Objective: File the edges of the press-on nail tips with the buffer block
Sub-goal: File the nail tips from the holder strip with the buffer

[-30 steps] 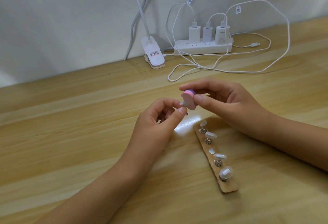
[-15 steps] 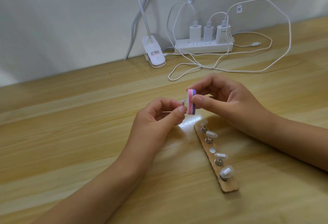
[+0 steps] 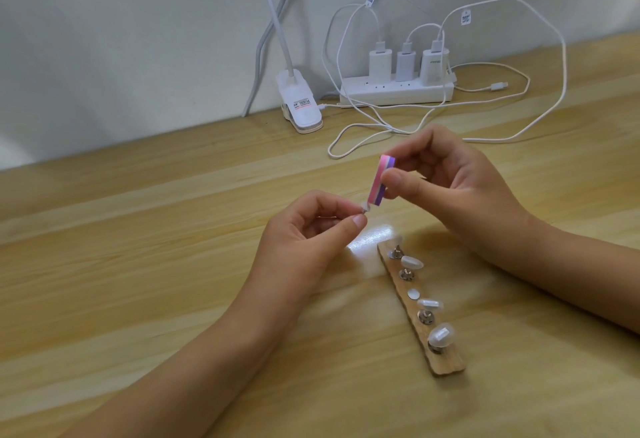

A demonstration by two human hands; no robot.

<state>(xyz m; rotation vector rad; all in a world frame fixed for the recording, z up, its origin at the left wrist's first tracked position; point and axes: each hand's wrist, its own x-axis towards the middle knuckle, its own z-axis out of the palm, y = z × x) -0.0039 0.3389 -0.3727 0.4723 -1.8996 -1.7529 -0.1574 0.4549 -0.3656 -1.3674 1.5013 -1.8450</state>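
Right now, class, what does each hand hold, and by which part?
The left hand pinches a nail tip, fingertips covering all but its top edge. The right hand grips the buffer block by its upper half, thumb on one face.

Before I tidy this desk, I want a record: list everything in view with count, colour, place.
table: 1, light wood, foreground
buffer block: 1, pink and purple, raised at centre
held nail tip: 1, clear, at block's lower end
wooden strip: 1, tan, on table
mounted nail tips: 4, whitish, along wooden strip
power strip: 1, white, by wall
chargers: 3, white, in power strip
cables: several, white, looped on table
clip lamp: 1, white, table's back edge
left hand: pinches held nail tip
right hand: grips buffer block
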